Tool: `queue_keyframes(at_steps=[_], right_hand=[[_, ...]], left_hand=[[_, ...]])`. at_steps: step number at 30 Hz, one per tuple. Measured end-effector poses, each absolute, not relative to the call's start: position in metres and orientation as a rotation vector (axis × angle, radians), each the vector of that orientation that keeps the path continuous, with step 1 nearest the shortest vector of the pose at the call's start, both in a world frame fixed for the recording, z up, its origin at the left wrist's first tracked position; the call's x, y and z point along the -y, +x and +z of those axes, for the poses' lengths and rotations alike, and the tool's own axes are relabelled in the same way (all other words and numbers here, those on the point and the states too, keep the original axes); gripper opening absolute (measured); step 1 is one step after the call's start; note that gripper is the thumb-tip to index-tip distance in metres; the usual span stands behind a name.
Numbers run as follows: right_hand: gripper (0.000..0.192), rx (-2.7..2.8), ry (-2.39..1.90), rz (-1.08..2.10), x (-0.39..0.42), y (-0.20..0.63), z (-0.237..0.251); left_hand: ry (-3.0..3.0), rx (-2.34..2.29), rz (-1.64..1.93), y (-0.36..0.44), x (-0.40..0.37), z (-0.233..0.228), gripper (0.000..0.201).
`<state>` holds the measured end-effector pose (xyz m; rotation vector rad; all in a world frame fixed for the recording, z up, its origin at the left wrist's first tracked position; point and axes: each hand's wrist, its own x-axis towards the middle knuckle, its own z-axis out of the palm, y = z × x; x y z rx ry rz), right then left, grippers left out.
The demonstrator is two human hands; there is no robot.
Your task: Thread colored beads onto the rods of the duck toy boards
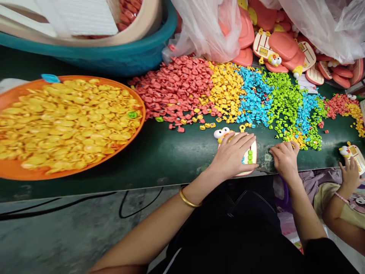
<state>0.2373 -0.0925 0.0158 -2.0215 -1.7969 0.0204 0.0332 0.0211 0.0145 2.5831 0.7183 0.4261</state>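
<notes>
My left hand lies across a cream-and-red toy board with bulging eyes, fingers stretched flat and thumb apart along its lower part. Several green pieces sit in a column on the board, and a bit of blue shows by my palm. Much of the board is hidden under this hand. To its right, my right hand is closed, fingertips bent together at the table beside the small yellow pieces. Whatever those fingers may hold cannot be made out.
Heaps of red, yellow, blue and green pieces line the green table. An orange basin holds yellow parts. Behind stand a teal tub and stacked toy boards. Another person's hand touches a similar board.
</notes>
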Motion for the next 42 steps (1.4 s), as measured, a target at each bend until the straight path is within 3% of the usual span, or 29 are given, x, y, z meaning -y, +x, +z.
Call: queue_keyframes(at_steps=[5, 12, 16, 21, 26, 29, 34, 39, 42], right_hand=[[0.021, 1.29, -1.762, 0.305, 0.08, 0.217, 0.024], [0.029, 0.875, -1.65, 0.469, 0.063, 0.192, 0.02], [0.035, 0.631, -1.552, 0.761, 0.057, 0.187, 0.009], [0.033, 0.497, -1.475, 0.819, 0.051, 0.189, 0.004], [0.03, 0.524, -1.412, 0.964, 0.06, 0.184, 0.015], [0.026, 0.639, -1.333, 1.045, 0.069, 0.173, 0.025], [0.015, 0.957, -1.378, 0.836, 0.079, 0.162, 0.033], [0.019, 1.458, -1.544, 0.414, 0.083, 0.174, 0.043], [0.021, 1.738, -1.527, 0.346, 0.082, 0.186, 0.053]], left_hand=[[2.634, -0.704, 0.398, 0.037, -0.022, 0.021, 0.075], [2.664, -0.633, 0.527, 0.038, -0.024, 0.009, 0.085], [2.676, -0.638, 0.713, 0.035, -0.021, -0.002, 0.067], [2.707, -0.626, 0.712, 0.033, -0.016, 0.005, 0.049], [2.268, -0.687, 0.878, 0.021, -0.003, 0.03, 0.057], [1.745, -0.816, 0.8, 0.018, 0.008, 0.048, 0.043], [1.276, -0.842, 0.709, 0.026, 0.018, 0.056, 0.038], [1.299, -0.915, 0.704, 0.029, 0.018, 0.051, 0.037], [1.376, -0.942, 0.667, 0.029, 0.016, 0.048, 0.039]])
